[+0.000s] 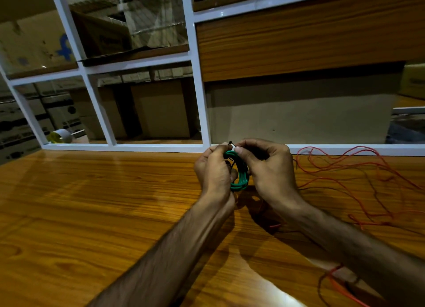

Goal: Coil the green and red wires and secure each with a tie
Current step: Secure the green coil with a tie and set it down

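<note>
Hands (243, 168) around round green wire coil (239, 173)

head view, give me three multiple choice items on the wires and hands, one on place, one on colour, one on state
1. Where does the red wire lie?
A. loose on the wooden table, on the right hand's side
B. on a shelf behind the white frame
C. wound round the tape roll

2. What colour is the coil held between the hands?
A. red
B. green
C. yellow

3. What state is the red wire in?
A. neatly coiled and tied
B. cut into short pieces
C. uncoiled, in loose loops

Key:
1 A: it sprawls on the tabletop beside the right hand.
2 B: the green coil sits between the left hand and the right hand, both gripping it, with a thin black tie at its top.
3 C: its strands spread in open, untidy loops.
</note>
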`<action>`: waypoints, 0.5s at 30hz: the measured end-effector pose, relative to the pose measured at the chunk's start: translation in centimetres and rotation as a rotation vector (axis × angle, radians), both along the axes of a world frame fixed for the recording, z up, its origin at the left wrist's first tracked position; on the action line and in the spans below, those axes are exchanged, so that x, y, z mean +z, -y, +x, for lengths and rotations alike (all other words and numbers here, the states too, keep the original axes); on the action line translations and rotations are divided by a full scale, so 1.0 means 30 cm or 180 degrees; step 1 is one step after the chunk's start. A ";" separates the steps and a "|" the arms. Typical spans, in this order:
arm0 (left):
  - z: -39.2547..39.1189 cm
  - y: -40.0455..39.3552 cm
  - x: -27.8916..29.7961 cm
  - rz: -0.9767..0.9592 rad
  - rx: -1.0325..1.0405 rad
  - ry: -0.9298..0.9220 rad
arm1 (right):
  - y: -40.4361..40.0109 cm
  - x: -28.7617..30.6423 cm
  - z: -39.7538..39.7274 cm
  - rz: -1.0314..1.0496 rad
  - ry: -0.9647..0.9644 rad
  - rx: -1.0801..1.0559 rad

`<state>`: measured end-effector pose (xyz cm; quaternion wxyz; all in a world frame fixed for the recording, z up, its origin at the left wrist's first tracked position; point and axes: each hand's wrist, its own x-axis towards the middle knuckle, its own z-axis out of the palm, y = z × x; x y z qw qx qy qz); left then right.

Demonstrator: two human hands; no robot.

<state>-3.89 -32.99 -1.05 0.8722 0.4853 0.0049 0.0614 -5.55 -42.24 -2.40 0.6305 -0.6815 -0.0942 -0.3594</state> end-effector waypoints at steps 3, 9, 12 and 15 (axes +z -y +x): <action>0.002 0.001 -0.002 0.0066 0.0040 -0.0005 | 0.002 -0.002 0.005 0.0012 -0.0028 0.0018; -0.001 -0.003 -0.004 0.0150 0.0035 0.0045 | 0.002 -0.002 0.005 -0.0031 0.0001 0.0022; 0.000 -0.003 -0.006 0.0162 0.0036 0.0068 | -0.002 -0.004 0.003 -0.0038 0.0032 -0.0003; 0.001 -0.001 -0.007 0.0181 0.0043 0.0066 | -0.005 -0.004 0.002 -0.0019 0.0042 -0.0016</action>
